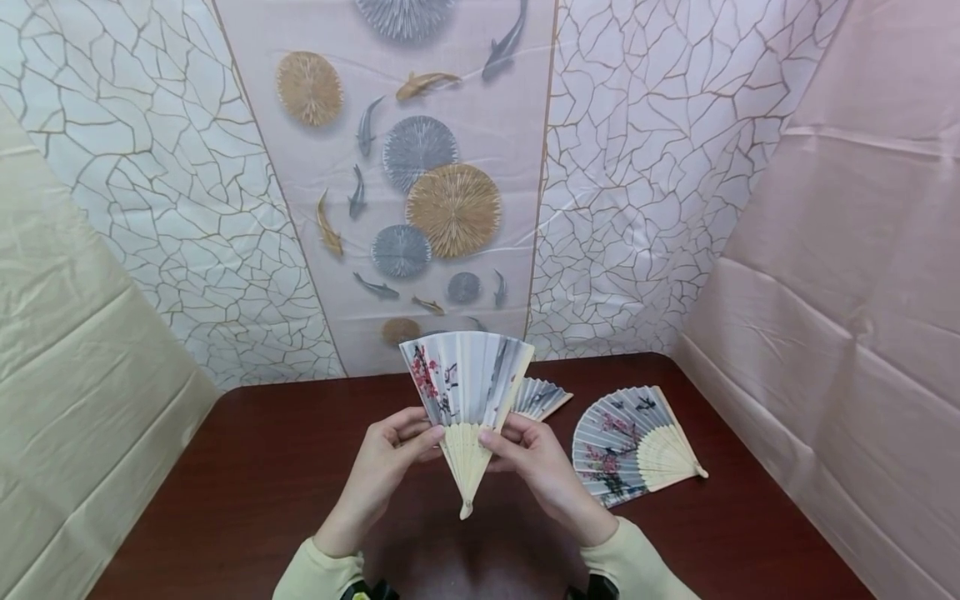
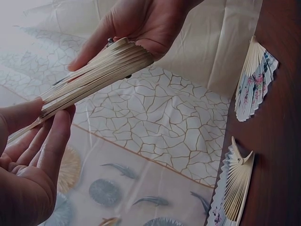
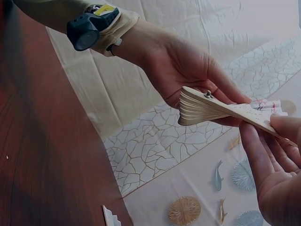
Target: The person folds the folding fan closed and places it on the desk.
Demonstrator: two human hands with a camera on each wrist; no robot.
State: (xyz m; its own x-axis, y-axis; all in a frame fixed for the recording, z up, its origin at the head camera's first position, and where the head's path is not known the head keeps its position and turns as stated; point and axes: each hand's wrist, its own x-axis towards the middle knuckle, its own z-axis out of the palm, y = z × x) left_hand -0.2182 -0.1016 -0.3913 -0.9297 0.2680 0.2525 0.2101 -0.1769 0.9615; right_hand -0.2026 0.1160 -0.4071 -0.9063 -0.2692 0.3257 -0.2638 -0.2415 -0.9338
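A partly spread folding fan (image 1: 467, 383) stands upright over the table, its pale leaf painted with red blossoms and its light wooden ribs narrowing to the pivot at the bottom. My left hand (image 1: 386, 467) pinches its left edge where ribs meet leaf, thumb in front and fingers behind. On the opposite edge, my right hand (image 1: 542, 467) pinches it the same way. A small metal rivet (image 3: 208, 94) shows at the rib end in the right wrist view.
Behind the held fan lies a second spread fan (image 1: 543, 398), partly hidden. A third spread fan (image 1: 615, 450) with pink blossoms lies at the right of the dark red-brown table (image 1: 300, 442). Patterned cloth (image 1: 637, 167) hangs at the back and plain cloth at both sides.
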